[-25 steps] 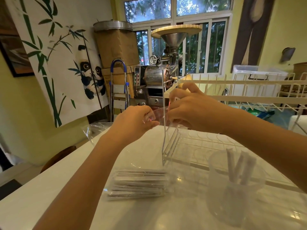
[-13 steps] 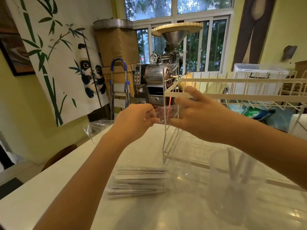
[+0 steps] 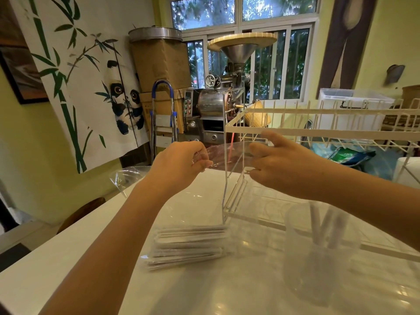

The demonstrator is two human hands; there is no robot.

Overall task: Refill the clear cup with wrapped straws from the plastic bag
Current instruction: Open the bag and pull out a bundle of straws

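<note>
A clear plastic bag (image 3: 223, 153) is held up over the white table (image 3: 68, 253), its mouth stretched between my hands. My left hand (image 3: 181, 162) pinches the bag's left edge. My right hand (image 3: 279, 167) holds the right edge, index finger on top and thumb below. Several wrapped straws (image 3: 188, 246) lie in a flat stack at the bag's lower end, resting on the table. The clear cup (image 3: 318, 258) stands at the near right with three wrapped straws (image 3: 327, 226) upright in it, under my right forearm.
A clear acrylic stand (image 3: 234, 189) rises just behind the bag, between my hands. A white wire rack (image 3: 318, 133) spans the right side at hand height. Another piece of clear plastic (image 3: 127, 176) lies at the table's far left edge. A coffee roaster (image 3: 216, 105) stands beyond.
My right hand has moved right and opened its fingers wider, stretching the bag's mouth. The left hand has barely moved. Straws and cup are unchanged.
</note>
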